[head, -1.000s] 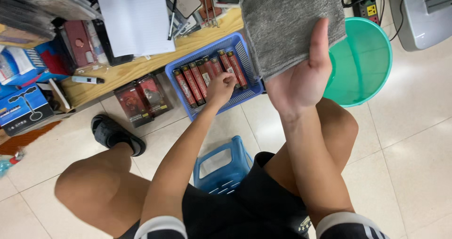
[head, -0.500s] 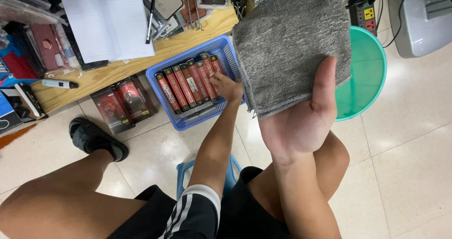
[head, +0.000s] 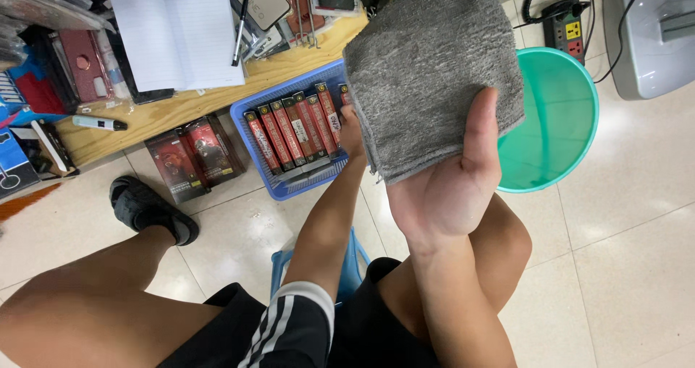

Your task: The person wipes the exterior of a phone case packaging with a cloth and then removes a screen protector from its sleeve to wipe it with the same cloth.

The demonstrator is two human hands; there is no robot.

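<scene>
Nearest us, our right hand (head: 449, 187) holds a grey cloth (head: 431, 67) spread over the palm, thumb pinning its edge, just right of the blue basket (head: 253, 107). Beyond, our left hand (head: 352, 129) reaches into that basket's row of red boxes (head: 293, 129); whether its fingers have closed on one we cannot tell, so we judge this the picking step, needing a firm pinch on one box.
</scene>
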